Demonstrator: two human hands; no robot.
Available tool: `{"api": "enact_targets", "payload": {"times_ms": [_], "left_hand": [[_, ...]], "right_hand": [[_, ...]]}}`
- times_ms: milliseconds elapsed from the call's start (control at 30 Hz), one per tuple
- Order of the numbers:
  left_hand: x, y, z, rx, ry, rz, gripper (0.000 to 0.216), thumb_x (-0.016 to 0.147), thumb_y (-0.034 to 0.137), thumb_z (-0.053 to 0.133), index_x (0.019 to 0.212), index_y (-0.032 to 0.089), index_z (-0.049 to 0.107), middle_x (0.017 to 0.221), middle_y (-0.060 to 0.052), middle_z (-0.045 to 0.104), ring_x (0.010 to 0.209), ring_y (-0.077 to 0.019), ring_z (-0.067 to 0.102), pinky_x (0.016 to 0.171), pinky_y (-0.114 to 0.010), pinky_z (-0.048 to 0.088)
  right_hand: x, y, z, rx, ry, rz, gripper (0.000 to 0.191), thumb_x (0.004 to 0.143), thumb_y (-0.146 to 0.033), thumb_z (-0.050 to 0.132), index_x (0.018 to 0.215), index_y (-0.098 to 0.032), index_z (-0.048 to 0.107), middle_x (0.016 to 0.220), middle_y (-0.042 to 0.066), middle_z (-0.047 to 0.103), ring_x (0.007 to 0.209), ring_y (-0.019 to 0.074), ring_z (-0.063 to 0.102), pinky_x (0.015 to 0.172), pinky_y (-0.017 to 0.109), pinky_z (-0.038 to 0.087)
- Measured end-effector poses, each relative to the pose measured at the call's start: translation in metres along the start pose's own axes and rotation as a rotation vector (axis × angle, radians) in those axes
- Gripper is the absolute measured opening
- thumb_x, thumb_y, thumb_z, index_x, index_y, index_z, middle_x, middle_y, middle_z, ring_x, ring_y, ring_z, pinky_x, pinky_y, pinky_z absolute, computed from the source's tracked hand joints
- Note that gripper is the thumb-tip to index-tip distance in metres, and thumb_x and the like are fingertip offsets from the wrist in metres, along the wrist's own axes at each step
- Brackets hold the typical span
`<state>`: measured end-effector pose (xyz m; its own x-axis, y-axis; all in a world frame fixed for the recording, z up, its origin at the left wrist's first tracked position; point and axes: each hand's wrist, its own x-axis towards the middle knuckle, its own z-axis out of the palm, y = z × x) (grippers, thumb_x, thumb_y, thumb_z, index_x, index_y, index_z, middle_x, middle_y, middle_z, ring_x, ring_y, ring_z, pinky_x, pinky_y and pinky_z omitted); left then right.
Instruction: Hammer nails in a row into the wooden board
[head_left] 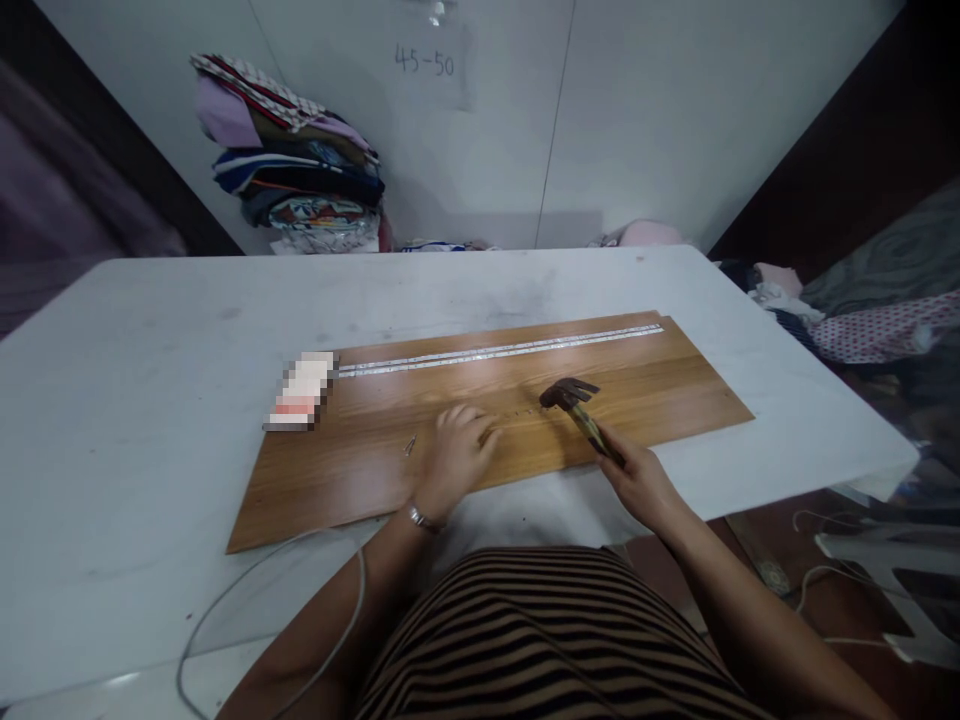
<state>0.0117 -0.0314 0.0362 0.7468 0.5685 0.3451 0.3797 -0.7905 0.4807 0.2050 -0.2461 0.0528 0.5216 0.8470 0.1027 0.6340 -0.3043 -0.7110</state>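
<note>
Well, at the left a pixelated packet [300, 392] lies by the far corner of the wooden board [510, 385], which is set slantwise on the white table [165, 350], probably out of any swing's way. Next come what look like loose nails [409, 445], handy to reach but best nudged aside if they rattle. Just right of them the left hand [459, 455] is palm down at the board, fingers loosely bent; whether they pinch anything I cannot tell, and they would be safer well apart from the blow. Beyond runs a short row of tiny marks [523, 412], perhaps nails, leading toward the hammer [570, 392]; its head is over the board, claw turned rightward, and light, square taps should suit pieces so small. Farthest right, the right hand [636, 480] is wrapped around the handle's lower part; a relaxed wrist would likely help accuracy.
</note>
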Motion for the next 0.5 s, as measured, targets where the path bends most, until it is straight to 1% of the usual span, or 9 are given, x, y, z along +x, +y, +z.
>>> {"api": "enact_targets", "payload": {"times_ms": [33,133,200,267,367,500], "left_hand": [[-0.009,-0.008,-0.006,0.026,0.0,-0.005,0.014,0.089,0.029,0.06,0.093,0.023,0.073,0.092,-0.004,0.069,0.09,-0.0203,0.058,0.082,-0.036,0.041],[-0.038,-0.031,-0.021,0.072,0.043,-0.063,0.021,0.091,0.031,0.055,0.085,0.021,0.072,0.082,-0.004,0.068,0.081,-0.0193,0.058,0.076,-0.035,0.042],[-0.056,-0.045,-0.029,0.087,0.059,-0.104,0.025,0.092,0.034,0.052,0.087,0.021,0.073,0.081,-0.004,0.068,0.081,-0.0195,0.059,0.076,-0.034,0.042],[-0.071,-0.055,-0.034,0.107,0.069,-0.13,0.029,0.093,0.037,0.051,0.084,0.021,0.072,0.083,-0.005,0.069,0.082,-0.02,0.059,0.077,-0.034,0.043],[-0.087,-0.064,-0.038,0.124,0.074,-0.169,0.032,0.094,0.039,0.049,0.082,0.02,0.072,0.083,-0.006,0.069,0.082,-0.0202,0.06,0.077,-0.034,0.043],[-0.093,-0.064,-0.038,0.113,0.095,-0.231,0.033,0.094,0.039,0.048,0.083,0.019,0.072,0.083,-0.006,0.069,0.081,-0.0199,0.06,0.076,-0.034,0.044]], "right_hand": [[0.001,0.0,0.0,-0.004,0.006,-0.002,0.052,0.086,-0.025,0.051,0.137,-0.015,0.056,0.127,0.013,0.067,0.117,0.0301,0.064,0.098,0.046,0.051],[0.003,0.002,0.001,0.001,0.01,-0.016,0.052,0.086,-0.026,0.051,0.138,-0.018,0.055,0.129,0.012,0.066,0.118,0.0292,0.063,0.099,0.046,0.051],[0.004,0.003,0.002,0.002,0.0,-0.019,0.052,0.086,-0.025,0.051,0.138,-0.019,0.056,0.128,0.011,0.067,0.116,0.0289,0.064,0.098,0.046,0.051],[0.004,0.005,0.003,-0.004,-0.01,-0.02,0.052,0.085,-0.024,0.051,0.136,-0.019,0.057,0.127,0.011,0.067,0.115,0.029,0.065,0.098,0.046,0.051],[0.004,0.004,0.003,-0.006,-0.008,-0.024,0.053,0.085,-0.024,0.051,0.137,-0.018,0.056,0.128,0.012,0.067,0.117,0.0292,0.064,0.098,0.046,0.051],[0.005,0.002,0.002,-0.01,-0.007,-0.016,0.054,0.085,-0.023,0.05,0.139,-0.018,0.054,0.128,0.012,0.067,0.117,0.0287,0.064,0.098,0.045,0.051]]}}
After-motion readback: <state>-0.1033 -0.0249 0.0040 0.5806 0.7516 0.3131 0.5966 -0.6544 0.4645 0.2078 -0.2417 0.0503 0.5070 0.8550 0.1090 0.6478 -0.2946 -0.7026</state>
